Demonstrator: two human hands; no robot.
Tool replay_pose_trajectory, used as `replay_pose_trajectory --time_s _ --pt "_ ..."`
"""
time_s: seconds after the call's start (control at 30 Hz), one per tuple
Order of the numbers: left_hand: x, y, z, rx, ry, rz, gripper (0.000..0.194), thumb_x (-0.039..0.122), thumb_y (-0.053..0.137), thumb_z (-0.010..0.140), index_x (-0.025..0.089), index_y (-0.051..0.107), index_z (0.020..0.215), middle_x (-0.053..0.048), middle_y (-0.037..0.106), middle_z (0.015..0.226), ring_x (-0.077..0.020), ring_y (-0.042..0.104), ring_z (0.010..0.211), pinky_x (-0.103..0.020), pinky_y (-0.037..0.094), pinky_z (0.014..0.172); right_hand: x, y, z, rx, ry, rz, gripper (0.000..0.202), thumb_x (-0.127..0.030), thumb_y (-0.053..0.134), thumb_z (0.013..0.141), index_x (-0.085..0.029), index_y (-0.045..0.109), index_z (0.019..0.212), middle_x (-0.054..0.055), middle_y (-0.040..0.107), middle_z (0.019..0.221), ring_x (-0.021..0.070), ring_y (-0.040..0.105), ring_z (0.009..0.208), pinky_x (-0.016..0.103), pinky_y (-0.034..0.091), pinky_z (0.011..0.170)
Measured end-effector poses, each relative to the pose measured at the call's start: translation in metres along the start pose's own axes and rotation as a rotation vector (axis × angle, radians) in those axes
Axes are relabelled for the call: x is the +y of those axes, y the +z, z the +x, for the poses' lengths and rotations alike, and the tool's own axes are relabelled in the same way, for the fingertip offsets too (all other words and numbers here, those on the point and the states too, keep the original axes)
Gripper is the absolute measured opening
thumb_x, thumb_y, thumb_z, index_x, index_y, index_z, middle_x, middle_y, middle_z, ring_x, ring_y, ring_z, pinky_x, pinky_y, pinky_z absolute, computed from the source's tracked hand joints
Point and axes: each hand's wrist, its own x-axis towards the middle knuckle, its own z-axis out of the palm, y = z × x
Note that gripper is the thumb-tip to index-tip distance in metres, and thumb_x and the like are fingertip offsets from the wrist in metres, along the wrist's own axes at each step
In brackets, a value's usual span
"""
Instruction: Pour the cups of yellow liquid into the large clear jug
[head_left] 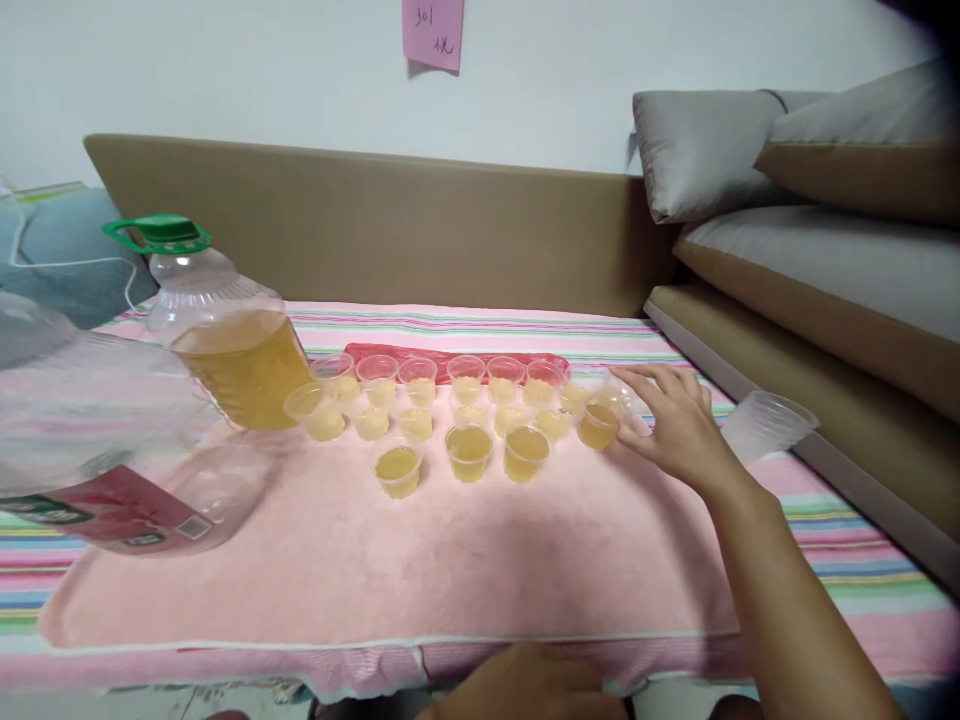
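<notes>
My right hand (671, 425) is closed on a clear plastic cup (598, 428) of yellow liquid at the right end of the cup rows. My left hand (525, 685) lies low at the bottom edge, its fingers blurred and partly out of frame. Several clear cups with yellow liquid stand in rows on the pink towel (480, 560). Nearest to me are three fuller cups, a left one (398, 472), a middle one (469, 452) and a right one (526, 453). Beyond my right hand lies a stack of nested cups (771, 422).
A large green-capped bottle (240, 355) of yellow liquid stands at the left, behind a big clear bottle (112, 460) with a red label. A red plastic bag (457, 366) lies behind the cups. Cushions (825, 260) are piled at the right; a brown board (412, 230) stands behind.
</notes>
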Motion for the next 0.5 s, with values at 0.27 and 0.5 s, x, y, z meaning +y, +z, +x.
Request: replay_pose_trajectory --time_s 0.27,0.5 --pt "-0.015 -0.132 0.083 0.57 -0.433 0.181 0.024 0.042 0.062 0.107 0.019 0.061 0.112 -0.009 0.074 0.106 -0.0274 0.07 0.1 -0.043 0.059 0.086 0.007 0.0 0.002 0.04 0.004 0.019 0.066 -0.027 0.068 0.086 -0.029 0.061 0.152 0.015 0.066 0.14 0.0415 0.059 0.125 0.06 0.049 0.1" --pt "-0.085 -0.162 0.157 0.272 -0.716 -0.091 0.095 0.022 0.087 0.086 0.013 0.03 0.161 -0.027 0.047 0.168 -0.0387 0.045 0.158 -0.054 0.047 0.121 0.007 0.001 0.0 0.051 -0.022 0.077 0.067 -0.018 0.065 0.085 -0.031 0.06 0.151 0.014 0.064 0.144 0.0415 0.057 0.131 0.061 0.049 0.101"
